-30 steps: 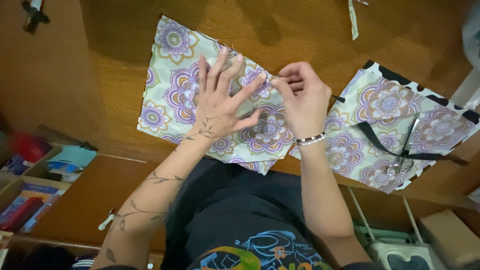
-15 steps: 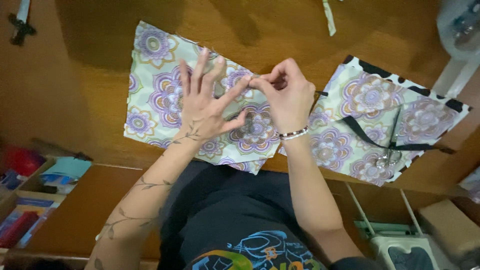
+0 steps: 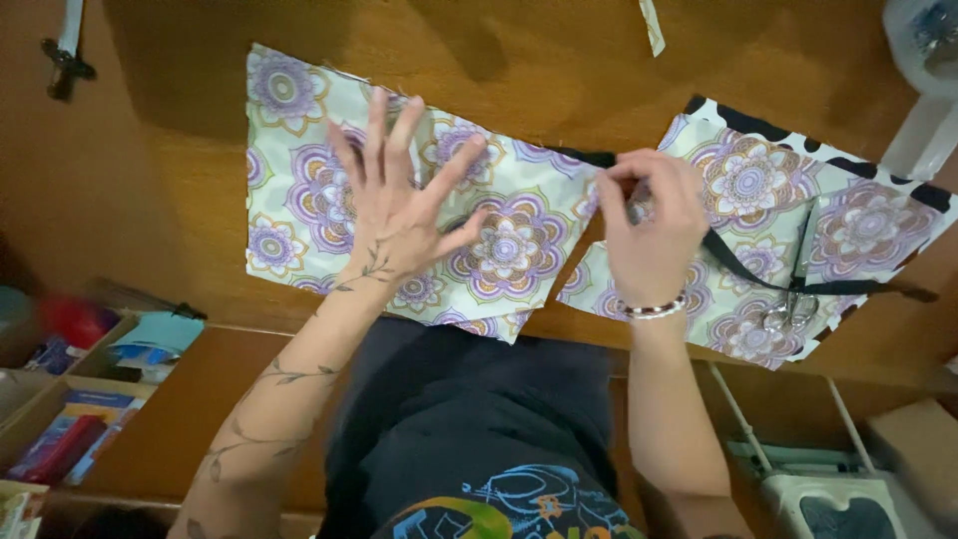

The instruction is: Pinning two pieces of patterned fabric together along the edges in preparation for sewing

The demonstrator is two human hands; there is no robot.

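Observation:
A floral fabric piece (image 3: pixel 499 240) in pale green and purple lies flat on the wooden table (image 3: pixel 170 190). My left hand (image 3: pixel 399 200) presses on it with fingers spread wide. My right hand (image 3: pixel 649 225) pinches the fabric's right edge, where a black strap (image 3: pixel 743 269) runs off to the right. A second floral piece (image 3: pixel 788 190) with a black-and-white border lies to the right, under the strap. A pair of scissors (image 3: pixel 795 289) rests on that second piece.
A dark tool (image 3: pixel 65 55) lies at the table's far left. A fabric scrap (image 3: pixel 651 25) sits at the top edge, a white object (image 3: pixel 923 130) at the upper right. Boxes with coloured items (image 3: pixel 70 419) stand lower left, a white appliance (image 3: pixel 828 494) lower right.
My right hand has slid right along the fabric's edge, away from my left hand. The left hand stays spread on the cloth. The view has shifted a little.

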